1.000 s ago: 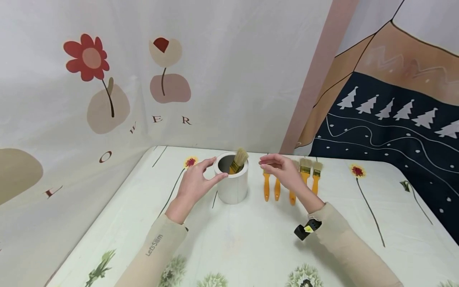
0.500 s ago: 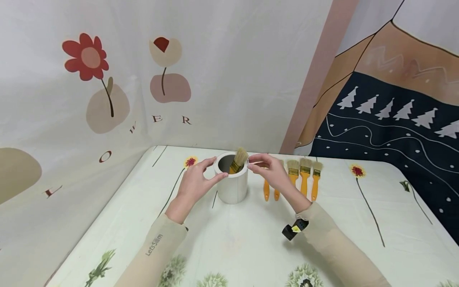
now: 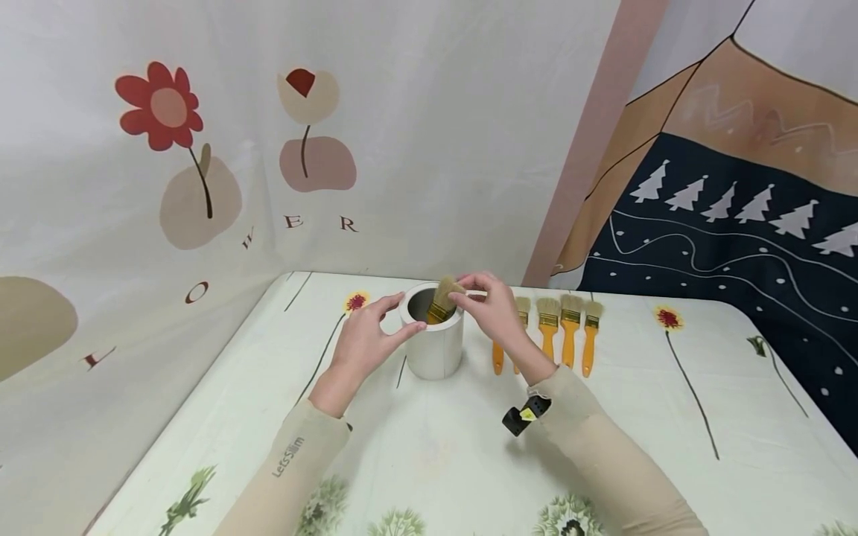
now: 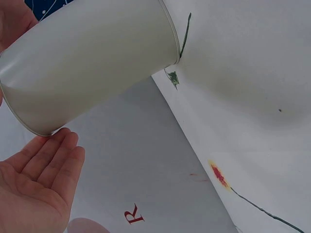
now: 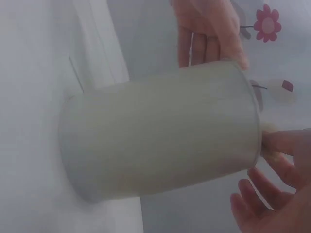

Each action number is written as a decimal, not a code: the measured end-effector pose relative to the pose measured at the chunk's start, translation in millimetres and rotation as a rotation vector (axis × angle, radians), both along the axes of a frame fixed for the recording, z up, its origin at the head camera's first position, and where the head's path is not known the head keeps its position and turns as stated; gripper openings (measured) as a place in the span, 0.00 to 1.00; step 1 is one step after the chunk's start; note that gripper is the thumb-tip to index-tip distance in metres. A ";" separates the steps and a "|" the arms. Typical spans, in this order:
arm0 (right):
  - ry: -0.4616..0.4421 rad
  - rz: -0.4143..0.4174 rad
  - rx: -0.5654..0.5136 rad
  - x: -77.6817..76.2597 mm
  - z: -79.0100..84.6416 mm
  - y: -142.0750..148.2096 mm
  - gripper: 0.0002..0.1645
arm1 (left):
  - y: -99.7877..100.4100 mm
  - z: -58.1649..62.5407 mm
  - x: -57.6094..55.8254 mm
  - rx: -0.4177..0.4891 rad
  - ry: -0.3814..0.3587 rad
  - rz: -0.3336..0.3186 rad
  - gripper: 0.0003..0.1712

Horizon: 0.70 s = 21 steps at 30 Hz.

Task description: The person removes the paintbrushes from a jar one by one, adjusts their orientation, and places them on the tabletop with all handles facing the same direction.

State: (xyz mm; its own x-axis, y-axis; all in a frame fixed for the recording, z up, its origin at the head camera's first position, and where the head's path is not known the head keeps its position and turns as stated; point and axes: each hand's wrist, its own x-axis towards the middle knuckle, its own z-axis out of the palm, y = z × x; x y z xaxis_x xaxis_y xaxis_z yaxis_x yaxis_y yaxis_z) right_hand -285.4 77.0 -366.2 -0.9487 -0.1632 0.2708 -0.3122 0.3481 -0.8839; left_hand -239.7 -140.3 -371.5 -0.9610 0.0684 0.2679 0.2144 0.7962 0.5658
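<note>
A white cylindrical can (image 3: 434, 353) stands upright on the table, its rim toward the head camera. Inside it leans a paintbrush (image 3: 440, 304) with pale bristles up and an orange handle mostly hidden by the wall. My left hand (image 3: 365, 339) rests on the can's left rim, thumb at the front and fingers behind. Those fingers (image 4: 57, 165) look straight in the left wrist view, tips touching the rim. My right hand (image 3: 494, 309) pinches the paintbrush's bristles between thumb and index finger at the right rim; its other fingers (image 5: 250, 199) are loosely bent beside the can.
Several orange-handled paintbrushes (image 3: 568, 331) lie in a row right of the can, partly behind my right hand. A pale tablecloth (image 3: 429, 461) with printed flowers covers the table. Fabric walls (image 3: 436, 149) rise along its back and sides.
My right hand has moved left from above the row of paintbrushes to the can and taken hold of the paintbrush's bristles. My left hand stays at the rim.
</note>
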 end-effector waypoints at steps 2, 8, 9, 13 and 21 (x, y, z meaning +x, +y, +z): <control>0.011 0.011 -0.031 0.3 3.5 0.0 0.12 | 0.2 -0.1 -0.1 0.000 0.004 -0.003 0.43; 0.038 0.058 -0.166 5.3 25.8 8.9 0.13 | 1.1 -0.3 -0.3 -0.003 0.012 -0.007 0.43; 0.044 0.064 -0.203 6.6 31.6 11.7 0.13 | 1.4 0.0 -0.2 -0.003 0.011 -0.007 0.43; 0.092 0.065 -0.375 8.4 57.1 25.4 0.08 | 2.1 1.0 -0.3 -0.002 0.010 -0.006 0.43; 0.222 -0.020 -0.574 6.5 96.5 72.1 0.08 | 1.0 1.0 -0.3 -0.011 0.008 -0.003 0.43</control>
State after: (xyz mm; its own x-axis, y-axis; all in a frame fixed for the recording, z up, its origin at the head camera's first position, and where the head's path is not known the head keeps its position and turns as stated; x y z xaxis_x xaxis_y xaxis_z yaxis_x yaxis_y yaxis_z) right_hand -278.9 149.1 -269.7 -0.8609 0.0844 0.5018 -0.5088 -0.1566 -0.8465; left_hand -240.0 -139.3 -370.5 -0.9585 0.0745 0.2752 0.2217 0.8015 0.5553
